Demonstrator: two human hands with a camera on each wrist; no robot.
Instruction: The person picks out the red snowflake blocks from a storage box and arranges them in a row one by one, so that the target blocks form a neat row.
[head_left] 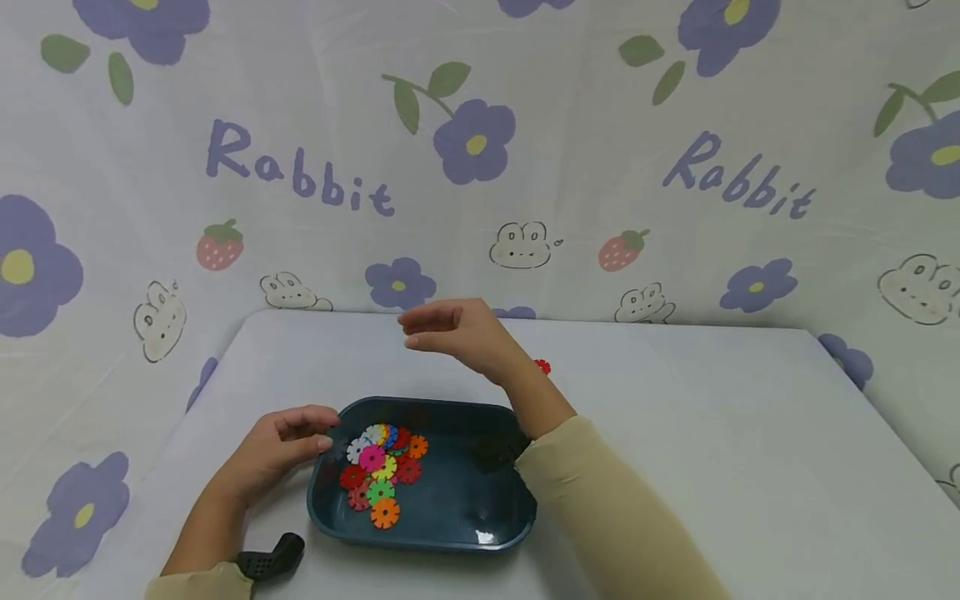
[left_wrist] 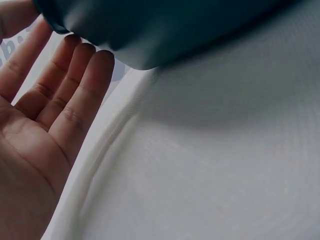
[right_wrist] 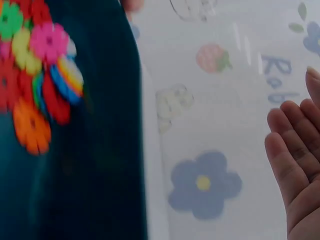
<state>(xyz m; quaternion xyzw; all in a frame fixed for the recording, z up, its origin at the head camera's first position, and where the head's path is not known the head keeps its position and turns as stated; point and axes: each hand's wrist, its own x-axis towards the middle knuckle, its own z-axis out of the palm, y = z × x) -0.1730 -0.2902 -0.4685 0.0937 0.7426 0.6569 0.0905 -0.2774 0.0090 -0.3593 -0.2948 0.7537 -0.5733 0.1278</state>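
A dark teal tray (head_left: 465, 500) lies on the white table, with several colourful notched discs (head_left: 385, 512) heaped in its left half. My left hand (head_left: 281, 446) is at the tray's left rim, its fingertips right at the edge. In the left wrist view its fingers (left_wrist: 75, 107) extend loosely toward the tray's outer wall. My right hand (head_left: 465, 337) is raised past the tray's far side, fingers extended and nothing in them. In the right wrist view, the palm and loose fingers (right_wrist: 295, 145) show apart from the discs (right_wrist: 32, 125).
A red disc (head_left: 542, 367) lies on the table, partly hidden behind the right forearm. A black wrist device (head_left: 272, 558) sits on the left wrist. The white table (head_left: 720, 433) meets a cloth backdrop (head_left: 570, 133) printed with flowers and rabbits.
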